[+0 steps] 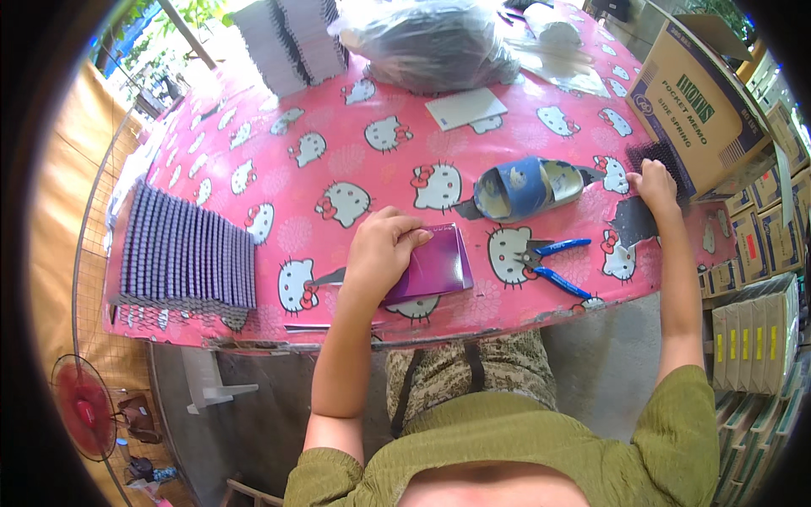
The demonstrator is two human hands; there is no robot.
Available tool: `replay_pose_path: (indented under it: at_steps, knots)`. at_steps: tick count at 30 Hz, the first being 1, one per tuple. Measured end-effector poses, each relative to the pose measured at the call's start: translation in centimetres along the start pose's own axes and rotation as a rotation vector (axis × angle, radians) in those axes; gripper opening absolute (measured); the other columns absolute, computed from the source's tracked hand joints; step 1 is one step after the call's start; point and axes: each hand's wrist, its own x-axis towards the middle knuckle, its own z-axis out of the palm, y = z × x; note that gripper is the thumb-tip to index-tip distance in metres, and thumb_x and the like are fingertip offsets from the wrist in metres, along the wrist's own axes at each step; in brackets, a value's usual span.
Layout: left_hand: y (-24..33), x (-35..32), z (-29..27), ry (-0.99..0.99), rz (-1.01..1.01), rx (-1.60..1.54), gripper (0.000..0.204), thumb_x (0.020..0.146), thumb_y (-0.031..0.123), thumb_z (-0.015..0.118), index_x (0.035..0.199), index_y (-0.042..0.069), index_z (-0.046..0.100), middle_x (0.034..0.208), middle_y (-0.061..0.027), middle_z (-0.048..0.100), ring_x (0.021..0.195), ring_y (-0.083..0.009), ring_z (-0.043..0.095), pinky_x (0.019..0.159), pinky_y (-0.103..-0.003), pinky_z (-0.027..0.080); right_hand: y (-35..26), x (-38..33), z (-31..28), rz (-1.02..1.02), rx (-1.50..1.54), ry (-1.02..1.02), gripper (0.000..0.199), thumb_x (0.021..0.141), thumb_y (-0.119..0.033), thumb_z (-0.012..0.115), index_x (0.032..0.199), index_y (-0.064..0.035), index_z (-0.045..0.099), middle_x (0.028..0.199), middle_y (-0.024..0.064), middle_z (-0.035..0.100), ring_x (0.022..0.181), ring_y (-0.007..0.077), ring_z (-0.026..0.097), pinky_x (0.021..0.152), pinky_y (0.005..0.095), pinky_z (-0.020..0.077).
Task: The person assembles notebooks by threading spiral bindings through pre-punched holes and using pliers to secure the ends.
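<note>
Left hand (382,250) pressed flat, fingers open, on purple notebook (431,272) near front edge of pink surface (279,110). Right hand (654,184) closed around black wire coils (655,156) beside cardboard box (688,97). Blue pliers (553,264) between.

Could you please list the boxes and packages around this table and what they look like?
Open cardboard box: table's far right corner, brown with a dark printed panel.
Stacked cartons: right of the table, pale with yellow labels.
Plastic bag: table's far side, clear, holding dark contents.
</note>
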Motion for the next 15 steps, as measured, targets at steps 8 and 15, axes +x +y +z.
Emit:
replay_pose_path:
  at_steps: [8, 15]
  knots:
    - [0.8, 0.1, -0.3, 0.057, -0.089, -0.160, 0.018, 0.074, 0.010, 0.073, 0.090, 0.003, 0.071, 0.094, -0.0131, 0.067, 0.080, -0.0248, 0.065, 0.075, -0.035, 0.050, 1.2, 2.4, 0.1, -0.024, 0.097, 0.063, 0.014, 0.079, -0.003, 0.056, 0.090, 0.0026, 0.062, 0.095, 0.0258, 0.063, 0.092, 0.0412, 0.062, 0.084, 0.0480, 0.0490]
    - [4.6, -1.6, -3.1, 0.327, 0.220, -0.054, 0.010, 0.070, 0.006, 0.073, 0.080, 0.007, 0.071, 0.074, -0.0053, 0.067, 0.073, -0.0212, 0.064, 0.070, -0.033, 0.044, 0.9, 1.4, -0.1, -0.119, 0.048, 0.000, 0.019, 0.081, -0.003, 0.057, 0.098, 0.0015, 0.061, 0.098, 0.0223, 0.059, 0.091, 0.0384, 0.061, 0.079, 0.0437, 0.0492]
